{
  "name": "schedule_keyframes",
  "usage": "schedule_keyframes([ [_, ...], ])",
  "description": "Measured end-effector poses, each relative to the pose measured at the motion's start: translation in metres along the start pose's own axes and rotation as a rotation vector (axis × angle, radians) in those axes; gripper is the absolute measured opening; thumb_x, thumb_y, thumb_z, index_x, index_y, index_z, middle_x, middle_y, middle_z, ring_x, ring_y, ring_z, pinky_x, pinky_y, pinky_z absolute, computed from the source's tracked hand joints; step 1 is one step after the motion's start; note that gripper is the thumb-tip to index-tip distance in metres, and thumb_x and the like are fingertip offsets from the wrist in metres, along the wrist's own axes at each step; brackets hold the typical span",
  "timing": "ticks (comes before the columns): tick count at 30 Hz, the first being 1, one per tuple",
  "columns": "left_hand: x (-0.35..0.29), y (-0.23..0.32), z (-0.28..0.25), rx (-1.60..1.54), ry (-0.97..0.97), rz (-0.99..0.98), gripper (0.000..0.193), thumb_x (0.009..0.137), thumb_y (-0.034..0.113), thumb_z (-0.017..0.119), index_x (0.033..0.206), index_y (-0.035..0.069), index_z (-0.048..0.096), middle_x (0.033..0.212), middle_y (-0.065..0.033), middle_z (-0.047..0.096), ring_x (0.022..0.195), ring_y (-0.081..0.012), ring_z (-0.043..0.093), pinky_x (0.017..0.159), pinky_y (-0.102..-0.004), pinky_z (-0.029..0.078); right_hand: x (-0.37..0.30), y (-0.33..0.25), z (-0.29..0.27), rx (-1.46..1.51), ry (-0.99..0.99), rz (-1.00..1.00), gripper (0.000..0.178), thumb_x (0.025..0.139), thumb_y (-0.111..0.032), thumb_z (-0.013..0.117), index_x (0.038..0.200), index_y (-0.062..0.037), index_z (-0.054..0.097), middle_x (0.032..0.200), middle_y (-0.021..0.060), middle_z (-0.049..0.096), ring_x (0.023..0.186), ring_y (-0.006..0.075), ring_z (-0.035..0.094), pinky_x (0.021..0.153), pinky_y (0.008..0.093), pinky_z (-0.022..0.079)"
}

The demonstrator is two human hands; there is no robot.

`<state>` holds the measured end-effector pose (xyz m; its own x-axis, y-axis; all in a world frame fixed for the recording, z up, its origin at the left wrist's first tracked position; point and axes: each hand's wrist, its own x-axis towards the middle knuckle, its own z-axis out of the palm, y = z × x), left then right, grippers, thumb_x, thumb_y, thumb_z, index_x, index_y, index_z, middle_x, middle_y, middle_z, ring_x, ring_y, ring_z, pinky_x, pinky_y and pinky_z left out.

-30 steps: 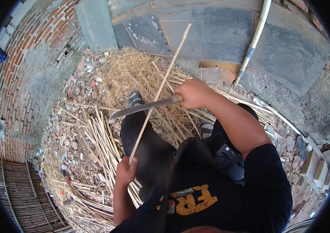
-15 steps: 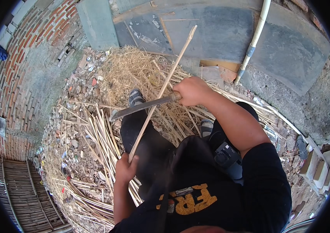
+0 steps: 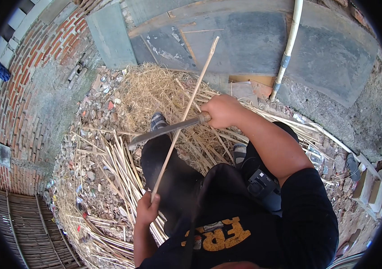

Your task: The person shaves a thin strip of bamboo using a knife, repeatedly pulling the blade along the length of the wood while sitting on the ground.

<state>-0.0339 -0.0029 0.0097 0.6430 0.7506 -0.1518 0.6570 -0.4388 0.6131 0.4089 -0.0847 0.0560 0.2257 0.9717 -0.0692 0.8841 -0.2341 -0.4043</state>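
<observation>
A long pale bamboo strip (image 3: 185, 114) slants up and away from my left hand (image 3: 148, 208), whose fingers are wrapped round its near end. My right hand (image 3: 222, 112) grips the wooden handle of a machete (image 3: 164, 130). The broad dark blade points left and lies across the strip, at about its middle; whether it bites into the wood I cannot tell. Below the blade is my left leg in dark trousers (image 3: 166, 154). Fine straw-like shavings (image 3: 148, 87) are heaped just beyond my left foot.
Many split bamboo strips (image 3: 121, 166) lie in a bundle left of my leg, with more (image 3: 303, 130) at the right. Rubble (image 3: 92, 179) covers the ground. A brick wall (image 3: 27, 103) stands left, grey panels (image 3: 240, 42) and a pipe (image 3: 291, 47) at the back, a small wooden step (image 3: 373, 193) right.
The strip stands slightly steeper and its far tip has come lower and left. My left hand has moved a little nearer to me; the machete stays across the strip.
</observation>
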Motion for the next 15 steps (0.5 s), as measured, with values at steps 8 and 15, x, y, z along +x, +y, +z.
schedule_keyframes([
  [8,-0.001,-0.014,0.010,-0.028,0.023,-0.005,0.055,0.103,0.050,0.051,0.082,-0.001,0.053,0.069,-0.0249,0.059,0.066,-0.0420,0.060,0.063,-0.0451,0.047,0.014,0.025,0.010,0.161,0.157,0.150,0.025,0.076,-0.021,0.070,0.097,-0.0084,0.072,0.083,0.0174,0.070,0.084,0.0380,0.069,0.076,0.0483,0.054],
  [15,0.000,-0.007,0.011,0.125,0.046,-0.011,0.055,0.103,0.049,0.051,0.082,-0.002,0.052,0.066,-0.0274,0.058,0.067,-0.0509,0.060,0.059,-0.0511,0.046,0.002,-0.026,0.011,-0.184,-0.012,-0.145,0.017,0.072,-0.016,0.067,0.088,-0.0108,0.070,0.080,0.0147,0.070,0.079,0.0371,0.069,0.071,0.0492,0.054],
])
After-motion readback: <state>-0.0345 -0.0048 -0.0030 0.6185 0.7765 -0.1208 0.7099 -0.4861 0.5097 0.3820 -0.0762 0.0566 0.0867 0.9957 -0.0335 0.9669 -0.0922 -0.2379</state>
